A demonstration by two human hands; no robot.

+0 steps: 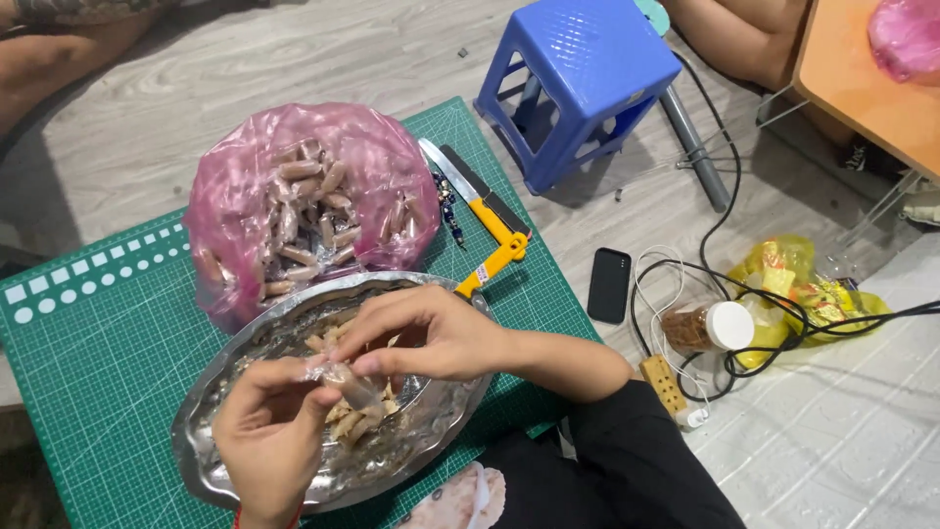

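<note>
My left hand (269, 436) and my right hand (421, 333) meet over an oval metal tray (201, 446) and both pinch one small pale sausage in clear wrapping (345, 384). Several unwrapped pieces lie in the tray under my fingers. Behind the tray stands a pink plastic bag (235, 196) full of several wrapped sausages (304, 211). Tray and bag rest on a green cutting mat (108, 323).
A yellow-handled folding knife (490, 230) lies on the mat's right edge. A blue plastic stool (578, 83) stands behind it. On the floor at right lie a black phone (609, 284), a jar with a white lid (707, 328), tangled cables, a yellow bag (793, 284). Other people's legs show at the top.
</note>
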